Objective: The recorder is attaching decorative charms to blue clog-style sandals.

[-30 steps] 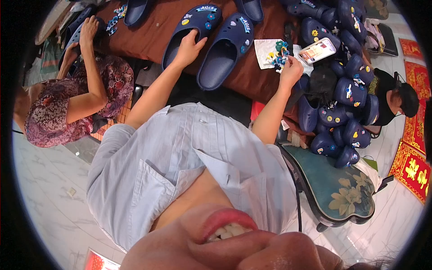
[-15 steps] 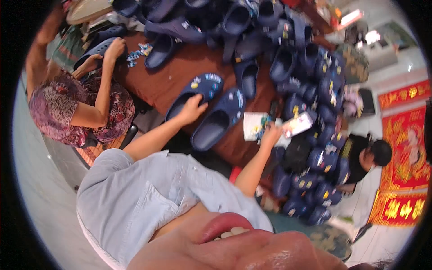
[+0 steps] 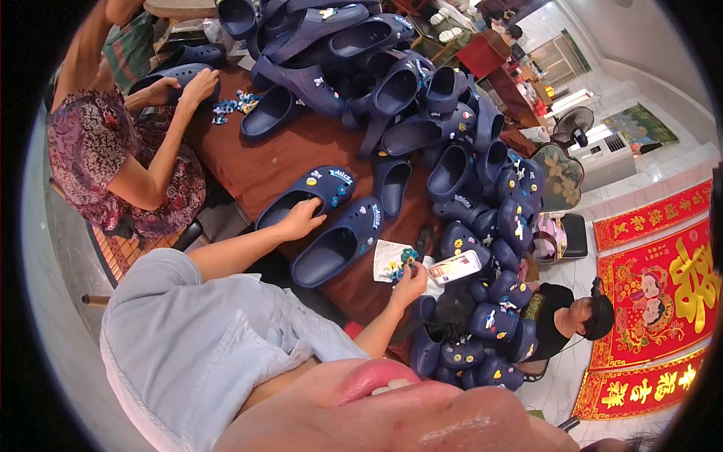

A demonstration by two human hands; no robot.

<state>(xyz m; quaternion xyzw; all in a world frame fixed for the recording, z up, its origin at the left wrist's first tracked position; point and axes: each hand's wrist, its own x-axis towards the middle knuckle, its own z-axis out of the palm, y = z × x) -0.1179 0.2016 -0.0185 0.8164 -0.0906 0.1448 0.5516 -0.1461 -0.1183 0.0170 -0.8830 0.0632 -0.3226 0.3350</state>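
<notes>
A navy clog (image 3: 282, 202) with small charms on its toe lies on the brown-covered table. My left hand (image 3: 301, 219) grips it at the foot opening, the fingers reaching inside under the upper. Alongside it, a matching charmed clog (image 3: 327, 256) rests apart from my hands. My right hand (image 3: 409, 285) is over a white sheet (image 3: 384, 255) where small colourful shoe charms (image 3: 394, 273) lie. Its thumb and fingers are pinched at a blue-green charm (image 3: 409, 255). Just right of this hand is a phone (image 3: 455, 267) with a lit screen.
Navy clogs (image 3: 395, 90) are heaped along the table's far side; charmed ones (image 3: 493, 320) pile up at right. A co-worker (image 3: 124, 151) at left handles another clog (image 3: 177, 79) beside a cluster of charms (image 3: 237, 105). Another person (image 3: 565, 316) in black sits beyond the right pile.
The whole view has shifted, showing more of the room at right. My right hand sits a little farther from the phone, and my left hand remains at the same clog.
</notes>
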